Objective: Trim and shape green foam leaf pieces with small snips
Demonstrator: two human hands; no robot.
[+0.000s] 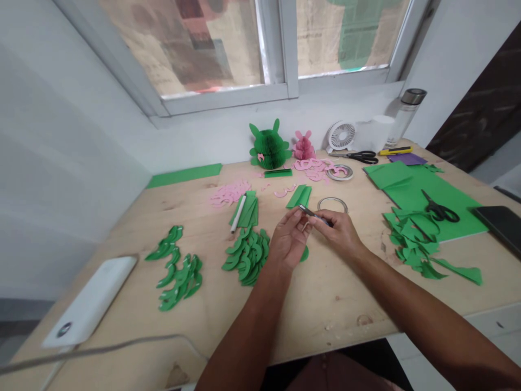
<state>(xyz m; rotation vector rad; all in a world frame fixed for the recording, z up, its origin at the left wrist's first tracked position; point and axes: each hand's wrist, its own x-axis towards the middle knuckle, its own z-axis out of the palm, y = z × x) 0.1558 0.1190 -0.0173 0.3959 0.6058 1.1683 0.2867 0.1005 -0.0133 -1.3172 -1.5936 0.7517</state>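
You have a slim tool in front of you, raised over the middle of the table, on the near side of a short stack of green strips and just left of a thin ring. It is too small and blurred to tell whether it is a pen, a cutter or something else.

Your right hand is closed on its dark body, thumb and fingers pinching from the right. Your left hand is turned partly palm up, fingers curled in around the pale far-left end; you may have a small piece there too, but I cannot tell.

Expect the tool to be light and stiff, perhaps a little slippery if the body is smooth. The dark body looks the surest place for you to grip; treat the pale end with care, since it could be sharp or delicate.

Its long axis runs slantwise, from near right to far left, with the pale end pointing away from you toward the far left, and the dark end reaching back under your right fingers.
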